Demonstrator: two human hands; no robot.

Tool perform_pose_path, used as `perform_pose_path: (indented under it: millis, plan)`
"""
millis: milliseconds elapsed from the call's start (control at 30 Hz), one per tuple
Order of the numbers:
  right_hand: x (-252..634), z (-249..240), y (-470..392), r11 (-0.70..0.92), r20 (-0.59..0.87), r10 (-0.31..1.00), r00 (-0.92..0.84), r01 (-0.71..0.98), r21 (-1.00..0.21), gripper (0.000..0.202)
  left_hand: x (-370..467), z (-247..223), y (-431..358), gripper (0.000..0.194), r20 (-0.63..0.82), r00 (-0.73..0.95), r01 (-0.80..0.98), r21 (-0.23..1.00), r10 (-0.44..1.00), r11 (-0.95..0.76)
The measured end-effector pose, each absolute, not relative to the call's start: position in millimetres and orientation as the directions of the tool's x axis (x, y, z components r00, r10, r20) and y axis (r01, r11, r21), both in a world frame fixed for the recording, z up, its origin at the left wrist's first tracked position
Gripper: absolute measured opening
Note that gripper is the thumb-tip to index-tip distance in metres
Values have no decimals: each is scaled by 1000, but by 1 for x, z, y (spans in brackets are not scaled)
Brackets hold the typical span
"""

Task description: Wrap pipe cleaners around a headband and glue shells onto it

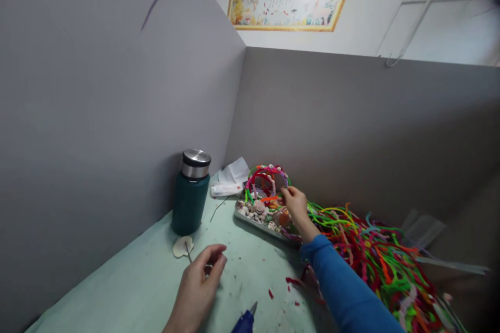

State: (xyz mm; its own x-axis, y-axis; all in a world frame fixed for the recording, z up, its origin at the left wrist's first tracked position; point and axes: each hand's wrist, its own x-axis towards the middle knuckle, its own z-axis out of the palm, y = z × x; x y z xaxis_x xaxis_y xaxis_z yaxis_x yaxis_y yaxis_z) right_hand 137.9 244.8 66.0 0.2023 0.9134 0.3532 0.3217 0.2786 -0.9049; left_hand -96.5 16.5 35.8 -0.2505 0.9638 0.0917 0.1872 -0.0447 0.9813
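Observation:
My right hand, in a blue sleeve, reaches over a tray with its fingers pinched at the right side of a fuzzy pipe-cleaner hoop. The hoop is pink, green and purple with small white pieces along its top. Shells and small stones fill the tray below. My left hand hovers over the table, fingers loosely curled, the thumb a little apart, nothing visible in it. Close by lie a pale flat shell-like piece with a thin dark stick across it and a blue glue gun, partly cut off.
A dark green bottle stands at the left by the grey partition. Behind it lies crumpled white paper. A big heap of coloured pipe cleaners spreads on the right. Red scraps dot the green table cover.

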Motion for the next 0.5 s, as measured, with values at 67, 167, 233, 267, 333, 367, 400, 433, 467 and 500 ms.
perform_pose_path:
  millis: [67, 167, 233, 267, 333, 367, 400, 433, 467, 500]
  plan:
    - [137, 62, 255, 273, 368, 906, 210, 375, -886, 35, -96, 37, 16, 40, 83, -239, 195, 980, 967, -36]
    - [136, 59, 265, 229, 356, 912, 204, 468, -853, 31, -96, 37, 17, 37, 76, -234, 197, 980, 969, -30]
    - [137, 56, 269, 196, 354, 915, 195, 553, -809, 29, -96, 37, 16, 36, 71, -232, 191, 981, 970, -26]
    - [138, 54, 271, 181, 356, 915, 193, 592, -785, 29, -96, 38, 16, 36, 67, -229, 187, 982, 971, -24]
    - [141, 49, 276, 157, 356, 914, 195, 638, -754, 28, -96, 38, 15, 35, 63, -223, 179, 984, 973, -23]
    - [143, 47, 278, 150, 356, 913, 199, 647, -748, 28, -96, 38, 15, 36, 61, -222, 175, 984, 973, -21]
    - [145, 45, 280, 149, 358, 912, 201, 652, -744, 28, -96, 38, 15, 36, 57, -220, 174, 985, 974, -19]
    - [148, 43, 282, 154, 365, 910, 198, 655, -740, 29, -96, 38, 14, 36, 54, -217, 174, 985, 975, -16]
    - [150, 41, 283, 161, 372, 908, 194, 657, -736, 28, -96, 38, 14, 36, 51, -212, 176, 984, 976, -13]
    - [151, 40, 284, 167, 377, 906, 191, 658, -735, 29, -96, 38, 14, 36, 46, -204, 181, 983, 978, -9]
